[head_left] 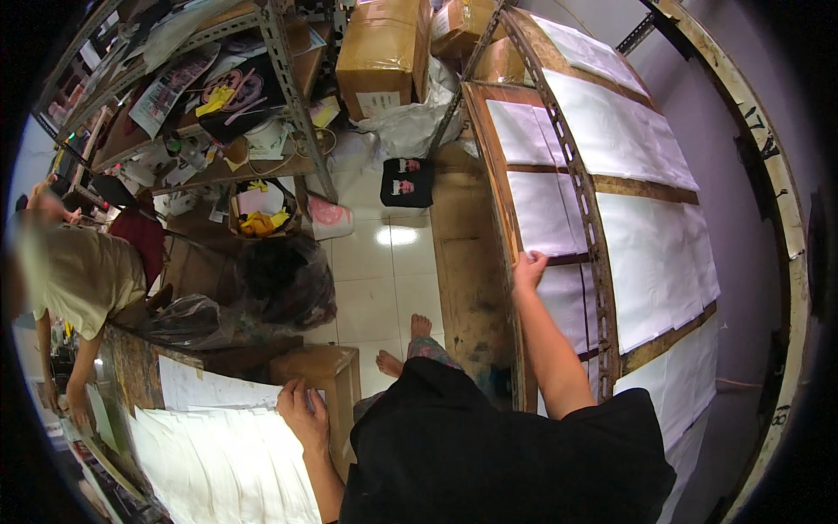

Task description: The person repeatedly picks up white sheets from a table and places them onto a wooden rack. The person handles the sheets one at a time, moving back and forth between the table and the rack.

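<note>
My left hand [304, 414] is at the upper right corner of a fanned pile of white sheets [218, 463] on the table at lower left. Its fingers curl at the sheets' edge and seem to pinch it. With my arm stretched forward, my right hand [529, 269] is closed at the left edge of the wooden rack on my right. Its fingertips pinch the near corner of a white sheet [546, 210] lying on a shelf. Further white sheets [620, 131] lie in rows on the rack's upper level.
A metal-framed shelf [301, 113] with clutter stands at far left. Cardboard boxes [380, 52] are stacked at the back. A black printed cloth [407, 183] and a dark plastic bag [288, 279] lie on the floor. Another person [83, 271] works at the left.
</note>
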